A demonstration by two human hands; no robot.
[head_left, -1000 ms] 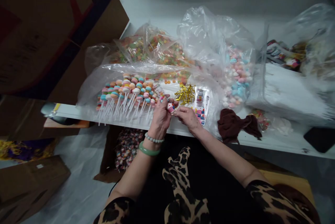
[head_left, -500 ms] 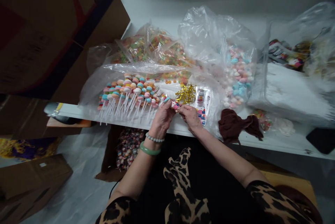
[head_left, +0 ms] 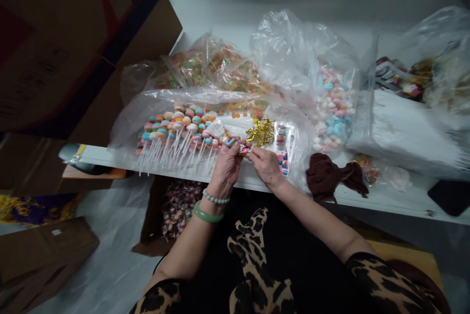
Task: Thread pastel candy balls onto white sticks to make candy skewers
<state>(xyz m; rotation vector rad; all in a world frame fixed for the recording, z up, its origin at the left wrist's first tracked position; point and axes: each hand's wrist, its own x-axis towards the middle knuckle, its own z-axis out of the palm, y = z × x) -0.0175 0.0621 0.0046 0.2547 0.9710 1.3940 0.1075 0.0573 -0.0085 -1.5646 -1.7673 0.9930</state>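
My left hand [head_left: 226, 169] and my right hand [head_left: 266, 165] meet at the table's front edge, both closed on one small wrapped lollipop [head_left: 238, 145] held between them. Just behind the fingers lies a bundle of gold twist ties [head_left: 260, 132]. To the left, several pastel lollipops [head_left: 178, 129] with white sticks lie on a clear plastic sheet. A stack of printed clear sleeves [head_left: 284, 148] lies right of my right hand.
Clear bags of mixed sweets [head_left: 216, 70] and pastel candies [head_left: 336, 106] stand behind. A brown cloth [head_left: 332, 175] lies on the white table [head_left: 382, 196]; a black phone [head_left: 448, 197] at the right. Below the edge sits a box of wrapped lollipops [head_left: 178, 205]. Cardboard boxes [head_left: 66, 44] stand left.
Both hands stayed together at the table edge, turning the lollipop slightly between the fingers. The view shifted a little.
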